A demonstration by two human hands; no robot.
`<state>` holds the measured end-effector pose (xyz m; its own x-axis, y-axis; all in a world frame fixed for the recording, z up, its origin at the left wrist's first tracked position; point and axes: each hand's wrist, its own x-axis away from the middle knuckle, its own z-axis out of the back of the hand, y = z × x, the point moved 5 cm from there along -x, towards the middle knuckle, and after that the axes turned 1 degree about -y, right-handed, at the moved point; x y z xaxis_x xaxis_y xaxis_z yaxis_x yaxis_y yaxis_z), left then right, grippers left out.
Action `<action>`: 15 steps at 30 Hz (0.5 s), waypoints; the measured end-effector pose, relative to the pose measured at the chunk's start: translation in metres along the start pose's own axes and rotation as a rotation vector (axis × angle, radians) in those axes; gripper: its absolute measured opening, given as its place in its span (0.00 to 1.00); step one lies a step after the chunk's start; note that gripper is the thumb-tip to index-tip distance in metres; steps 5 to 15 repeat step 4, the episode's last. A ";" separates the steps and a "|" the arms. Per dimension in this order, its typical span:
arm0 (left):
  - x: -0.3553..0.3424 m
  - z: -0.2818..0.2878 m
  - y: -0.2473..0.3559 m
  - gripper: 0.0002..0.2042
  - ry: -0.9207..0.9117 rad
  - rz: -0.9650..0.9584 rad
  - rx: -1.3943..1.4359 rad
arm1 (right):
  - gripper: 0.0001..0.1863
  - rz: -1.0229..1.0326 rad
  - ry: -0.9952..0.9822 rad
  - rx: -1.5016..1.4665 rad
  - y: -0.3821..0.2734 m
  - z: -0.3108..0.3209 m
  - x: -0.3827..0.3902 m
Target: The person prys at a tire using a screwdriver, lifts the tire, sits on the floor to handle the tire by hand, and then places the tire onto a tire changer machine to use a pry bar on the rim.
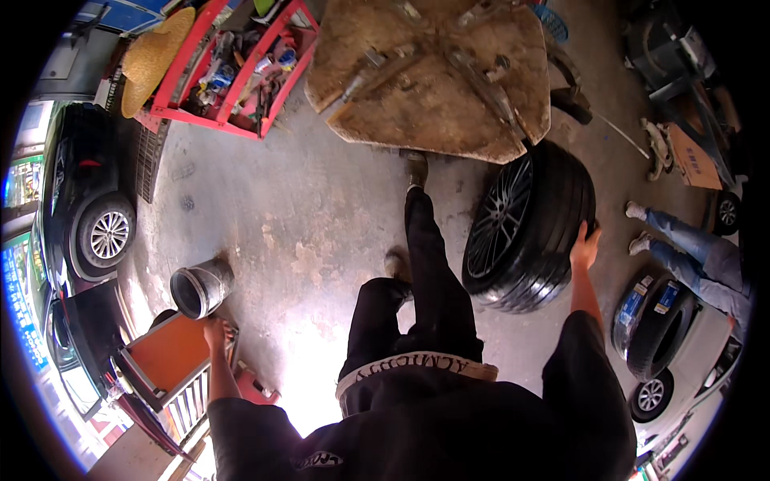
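Observation:
A black car wheel [553,232] with a dark spoked rim stands on the floor at my right, its rim facing left. My right hand [587,244] grips the tread at the outer side. At the far left, my left hand [215,333] hangs low by the edge of an orange-topped cabinet [172,353]. Close above that hand is a grey bucket [212,282], its round mouth showing; I cannot tell whether hand and bucket touch. The left fingers are too small and partly hidden to read.
Ahead stands a worn tyre-changer turntable [433,88] with metal clamps. A red tool cart [212,120] and straw hat [156,60] lie ahead left. Parked cars flank both sides. On the right are loose tyres [654,325] and another person's legs [682,240].

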<state>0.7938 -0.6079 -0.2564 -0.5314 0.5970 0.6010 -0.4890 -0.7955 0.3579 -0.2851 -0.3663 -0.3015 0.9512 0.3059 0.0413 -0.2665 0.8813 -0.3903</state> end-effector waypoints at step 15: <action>-0.006 -0.087 -0.044 0.14 -0.233 -0.005 -0.195 | 0.39 -0.007 0.012 -0.054 0.048 -0.003 0.033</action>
